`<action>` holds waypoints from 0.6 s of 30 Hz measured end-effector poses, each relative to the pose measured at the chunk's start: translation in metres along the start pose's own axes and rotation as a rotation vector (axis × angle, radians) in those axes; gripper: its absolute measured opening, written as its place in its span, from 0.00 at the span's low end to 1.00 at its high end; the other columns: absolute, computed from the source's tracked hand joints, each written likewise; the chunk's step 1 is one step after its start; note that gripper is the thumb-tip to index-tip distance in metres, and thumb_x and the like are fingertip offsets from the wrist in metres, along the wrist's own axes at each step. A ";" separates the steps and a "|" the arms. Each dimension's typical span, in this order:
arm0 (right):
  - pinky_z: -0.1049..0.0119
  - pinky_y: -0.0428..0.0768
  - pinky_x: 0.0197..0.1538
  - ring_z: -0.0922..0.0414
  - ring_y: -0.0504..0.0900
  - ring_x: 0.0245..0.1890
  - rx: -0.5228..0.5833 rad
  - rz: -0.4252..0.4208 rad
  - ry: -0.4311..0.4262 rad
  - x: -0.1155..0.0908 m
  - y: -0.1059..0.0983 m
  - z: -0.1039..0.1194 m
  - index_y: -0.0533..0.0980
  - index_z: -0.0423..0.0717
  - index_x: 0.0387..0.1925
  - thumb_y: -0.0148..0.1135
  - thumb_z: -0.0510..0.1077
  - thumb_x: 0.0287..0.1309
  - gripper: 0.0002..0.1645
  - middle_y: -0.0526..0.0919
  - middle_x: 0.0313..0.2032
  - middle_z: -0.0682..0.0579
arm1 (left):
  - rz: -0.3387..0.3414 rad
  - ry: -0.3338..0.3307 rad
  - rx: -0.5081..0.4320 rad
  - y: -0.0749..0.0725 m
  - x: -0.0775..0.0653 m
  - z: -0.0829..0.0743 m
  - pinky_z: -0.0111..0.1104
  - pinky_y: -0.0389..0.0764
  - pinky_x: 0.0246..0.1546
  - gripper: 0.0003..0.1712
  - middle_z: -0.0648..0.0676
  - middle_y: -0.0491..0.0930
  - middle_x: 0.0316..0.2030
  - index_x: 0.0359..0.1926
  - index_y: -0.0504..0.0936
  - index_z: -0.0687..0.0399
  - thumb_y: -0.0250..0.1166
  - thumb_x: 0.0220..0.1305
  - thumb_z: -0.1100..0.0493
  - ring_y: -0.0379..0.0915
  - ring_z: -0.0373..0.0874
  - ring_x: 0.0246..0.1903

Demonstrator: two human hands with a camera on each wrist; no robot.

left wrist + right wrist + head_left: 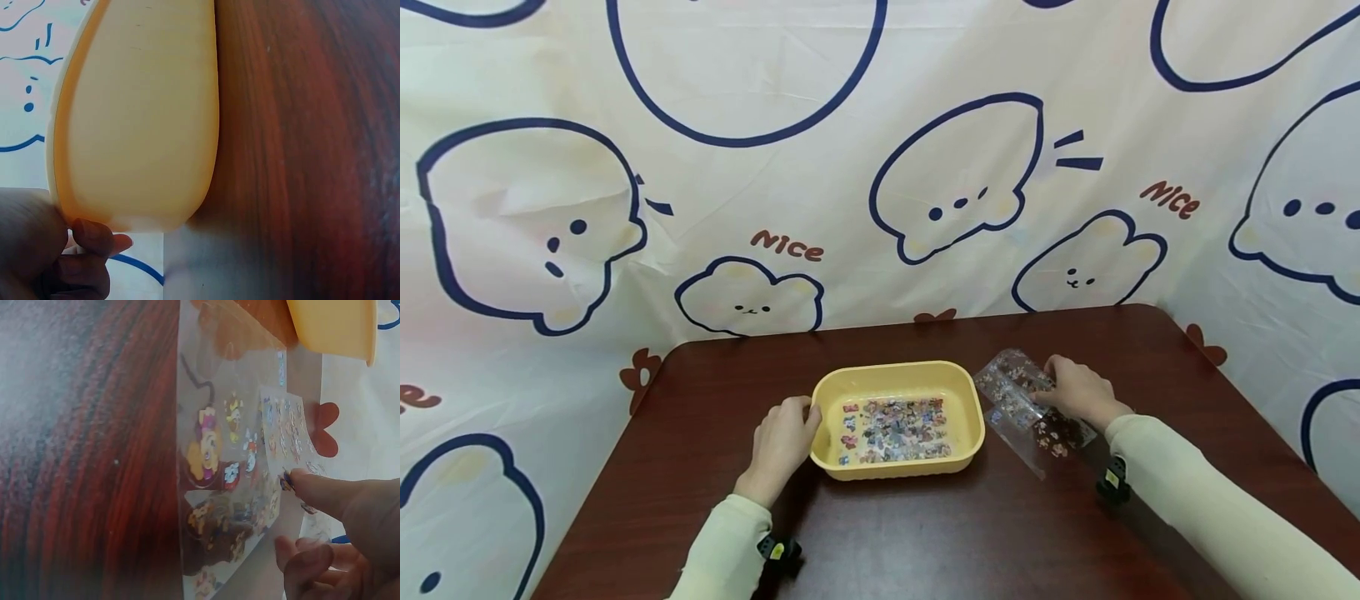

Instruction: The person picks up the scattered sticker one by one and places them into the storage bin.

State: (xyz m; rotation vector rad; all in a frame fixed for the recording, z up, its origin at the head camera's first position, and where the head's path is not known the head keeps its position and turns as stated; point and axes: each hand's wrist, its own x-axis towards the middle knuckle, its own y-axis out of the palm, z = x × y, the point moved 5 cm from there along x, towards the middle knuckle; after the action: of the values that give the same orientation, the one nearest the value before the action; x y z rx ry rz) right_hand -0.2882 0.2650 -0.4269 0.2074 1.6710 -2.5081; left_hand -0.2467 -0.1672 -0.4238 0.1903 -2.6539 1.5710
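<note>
A yellow plastic basin [898,472] stands mid-table, with small colourful cartoon stickers [906,429] covering much of its floor. My left hand [780,437] holds its left end, thumb at the rim; the left wrist view shows curled fingers [90,234] against the basin's [144,112] corner. To the right of the basin lie clear sticker sheets [1011,387], overlapping one another. Over them, my right hand [1082,392] pinches a sticker sheet [287,425] by its edge, thumb [331,494] on top. Cartoon figures [209,447] show on the clear sheet beneath.
The dark reddish-brown table [940,533] has rounded far corners. A white cloth [850,183] printed with blue-outlined cartoons hangs close behind it and along both sides. Each wrist wears a small black device [1114,479] over a pale sleeve [1210,492].
</note>
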 end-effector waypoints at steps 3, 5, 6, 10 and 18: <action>0.47 0.73 0.41 0.44 0.81 0.43 -0.008 0.004 -0.003 0.002 0.003 -0.004 0.66 0.33 0.64 0.70 0.54 0.59 0.41 0.80 0.54 0.33 | 0.003 -0.003 0.001 0.001 0.000 0.000 0.40 0.76 0.26 0.21 0.62 0.88 0.41 0.55 0.84 0.64 0.58 0.72 0.53 0.77 0.45 0.25; 0.43 0.74 0.43 0.41 0.81 0.47 -0.012 0.012 0.004 0.002 0.004 -0.006 0.64 0.33 0.68 0.70 0.54 0.58 0.45 0.78 0.58 0.31 | 0.001 -0.003 0.004 0.001 0.000 0.000 0.41 0.76 0.26 0.21 0.62 0.88 0.41 0.55 0.84 0.64 0.58 0.72 0.53 0.78 0.46 0.26; 0.42 0.74 0.44 0.40 0.81 0.48 -0.014 0.015 0.009 0.002 0.004 -0.007 0.63 0.33 0.69 0.70 0.55 0.58 0.47 0.77 0.59 0.30 | -0.001 -0.002 0.005 0.000 0.000 0.000 0.42 0.76 0.26 0.21 0.62 0.88 0.41 0.54 0.84 0.64 0.59 0.72 0.53 0.78 0.46 0.26; 0.36 0.72 0.49 0.36 0.79 0.53 0.000 0.020 0.025 0.000 0.003 -0.009 0.60 0.32 0.71 0.70 0.55 0.56 0.50 0.74 0.61 0.28 | 0.000 0.002 0.009 0.000 0.000 -0.001 0.41 0.76 0.25 0.21 0.62 0.88 0.41 0.54 0.84 0.64 0.59 0.71 0.53 0.78 0.46 0.25; 0.34 0.74 0.51 0.36 0.79 0.53 0.023 0.022 0.009 -0.002 -0.002 -0.010 0.66 0.27 0.66 0.66 0.53 0.59 0.43 0.76 0.59 0.27 | 0.003 -0.007 0.009 -0.001 0.000 -0.001 0.43 0.78 0.28 0.21 0.63 0.88 0.42 0.55 0.84 0.64 0.59 0.71 0.53 0.79 0.47 0.27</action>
State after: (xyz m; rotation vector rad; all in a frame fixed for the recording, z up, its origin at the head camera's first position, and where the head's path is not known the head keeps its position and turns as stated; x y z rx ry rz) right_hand -0.2858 0.2754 -0.4284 0.2387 1.6349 -2.5152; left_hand -0.2463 -0.1665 -0.4226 0.1924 -2.6537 1.5864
